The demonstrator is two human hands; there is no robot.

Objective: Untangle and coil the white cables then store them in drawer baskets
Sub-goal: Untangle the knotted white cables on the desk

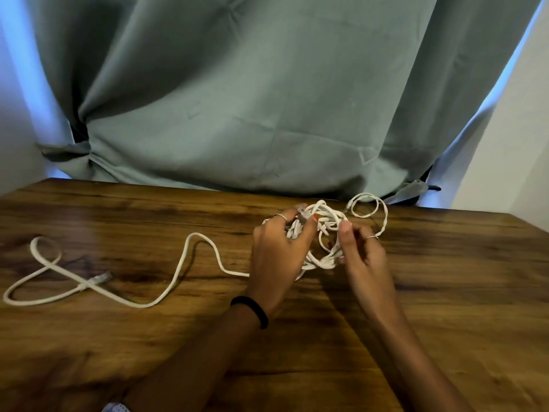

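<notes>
A tangled bundle of white cables (325, 230) sits at the far middle of the wooden table (148, 337), held up between both hands. My left hand (279, 251) grips the left side of the tangle, with a clear plug sticking up between its fingers. My right hand (361, 252) pinches strands on the tangle's right side. One loose white cable (166, 289) runs from the tangle to the left across the table and ends in a crossed loop with a clear plug (101, 278). A small twisted loop (368, 206) sticks out at the far right of the tangle.
A grey-green curtain (252, 99) hangs right behind the table's far edge. White walls flank it on both sides. A black band circles my left wrist. No drawer or basket is in view.
</notes>
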